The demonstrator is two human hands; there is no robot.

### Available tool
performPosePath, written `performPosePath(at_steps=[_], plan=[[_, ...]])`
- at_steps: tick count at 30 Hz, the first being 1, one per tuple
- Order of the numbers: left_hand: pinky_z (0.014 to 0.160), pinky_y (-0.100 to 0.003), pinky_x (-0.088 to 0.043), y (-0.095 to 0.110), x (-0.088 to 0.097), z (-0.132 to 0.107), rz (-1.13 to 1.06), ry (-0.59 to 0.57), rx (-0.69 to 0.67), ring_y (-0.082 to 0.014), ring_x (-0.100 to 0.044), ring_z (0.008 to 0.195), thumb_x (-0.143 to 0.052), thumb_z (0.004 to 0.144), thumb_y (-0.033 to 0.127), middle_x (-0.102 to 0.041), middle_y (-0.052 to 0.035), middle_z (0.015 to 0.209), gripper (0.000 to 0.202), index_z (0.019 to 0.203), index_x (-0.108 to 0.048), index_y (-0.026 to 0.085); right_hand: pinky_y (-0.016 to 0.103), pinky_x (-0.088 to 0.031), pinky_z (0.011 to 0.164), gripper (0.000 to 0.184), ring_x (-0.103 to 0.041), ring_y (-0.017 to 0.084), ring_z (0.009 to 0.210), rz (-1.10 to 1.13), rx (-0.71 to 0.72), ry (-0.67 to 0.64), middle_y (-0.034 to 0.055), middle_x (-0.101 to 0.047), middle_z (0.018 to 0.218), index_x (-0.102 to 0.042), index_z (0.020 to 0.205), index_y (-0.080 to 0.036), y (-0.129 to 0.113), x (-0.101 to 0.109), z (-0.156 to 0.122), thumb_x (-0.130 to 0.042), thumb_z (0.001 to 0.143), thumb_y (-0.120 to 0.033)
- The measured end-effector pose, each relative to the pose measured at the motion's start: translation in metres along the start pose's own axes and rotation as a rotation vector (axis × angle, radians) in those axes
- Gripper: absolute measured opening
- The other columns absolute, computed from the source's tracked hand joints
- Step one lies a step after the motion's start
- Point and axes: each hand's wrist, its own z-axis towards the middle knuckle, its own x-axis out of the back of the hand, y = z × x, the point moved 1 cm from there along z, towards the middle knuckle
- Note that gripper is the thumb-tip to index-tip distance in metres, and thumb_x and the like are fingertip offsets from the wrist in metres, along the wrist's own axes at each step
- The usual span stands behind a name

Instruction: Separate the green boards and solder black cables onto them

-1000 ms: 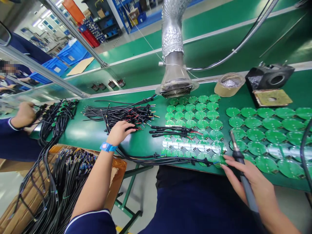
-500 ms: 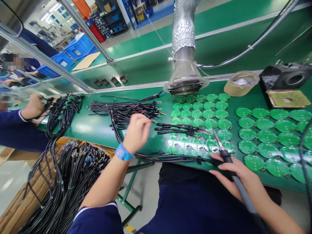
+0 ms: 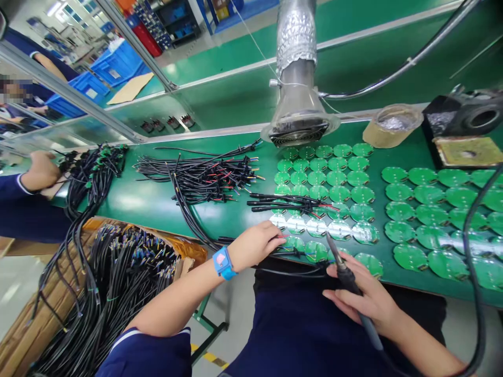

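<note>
Shifted rightward since the earlier frame, one red wire [image 3: 283, 236] sits pinched in the left hand [image 3: 255, 245], thumb against fingers, near the front edge of the bench [image 3: 135, 201]. The right hand [image 3: 365, 298], forearm angled inward, closes pen-fashion around one soldering iron [image 3: 346, 273], tip over one of two blocks of green boards [image 3: 364, 232]. Beyond: one fume nozzle [image 3: 302, 123], four dark components [image 3: 173, 122].

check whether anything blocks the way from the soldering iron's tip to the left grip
Nothing visible does: between the tip of the soldering iron, held in the right grip, and the left grip, only flat green boards show, with a black cable slightly nearer the body.
</note>
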Motion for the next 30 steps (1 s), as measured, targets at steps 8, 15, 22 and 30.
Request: performPosePath(at_steps=[8, 15, 22, 30], plan=[[0.084, -0.029, -0.043, 0.005, -0.005, -0.006, -0.028, 0.018, -0.003, -0.0159, -0.051, 0.09, -0.035, 0.092, 0.031, -0.052, -0.0074, 0.096, 0.026, 0.106, -0.051, 0.017, 0.052, -0.037, 0.101, 0.041, -0.056, 0.022, 0.106, 0.208, -0.103, 0.027, 0.0084, -0.062, 0.108, -0.051, 0.106, -0.022, 0.0, 0.019, 0.013, -0.056, 0.071, -0.002], [0.088, -0.033, -0.043, 0.004, 0.004, -0.013, 0.022, 0.166, 0.009, -0.0165, -0.05, 0.095, -0.035, 0.092, 0.026, -0.05, -0.0088, 0.104, 0.022, 0.095, -0.054, 0.017, 0.037, -0.053, 0.073, 0.044, -0.063, 0.017, 0.073, 0.57, -0.422, 0.119, 0.0027, -0.063, 0.081, -0.036, 0.121, -0.026, 0.007, 0.01, 0.039, -0.051, 0.08, -0.018], [0.082, -0.033, -0.045, -0.003, -0.007, -0.017, 0.095, 0.195, 0.035, -0.0167, -0.052, 0.088, -0.044, 0.088, 0.026, -0.053, -0.0076, 0.094, 0.02, 0.082, -0.06, 0.016, 0.033, -0.047, 0.08, 0.023, -0.057, 0.018, 0.091, 0.369, -0.377, 0.028, 0.0036, -0.058, 0.09, -0.055, 0.102, -0.026, 0.022, 0.008, 0.048, -0.053, 0.08, -0.018], [0.079, -0.031, -0.046, -0.008, -0.007, -0.011, 0.037, 0.153, 0.025, -0.0157, -0.053, 0.084, -0.047, 0.086, 0.024, -0.053, -0.0069, 0.087, 0.018, 0.079, -0.061, 0.015, 0.027, -0.048, 0.069, 0.017, -0.06, 0.014, 0.079, 0.235, -0.445, -0.122, 0.002, -0.061, 0.082, -0.057, 0.098, -0.025, 0.019, 0.011, 0.067, -0.054, 0.081, -0.022]])
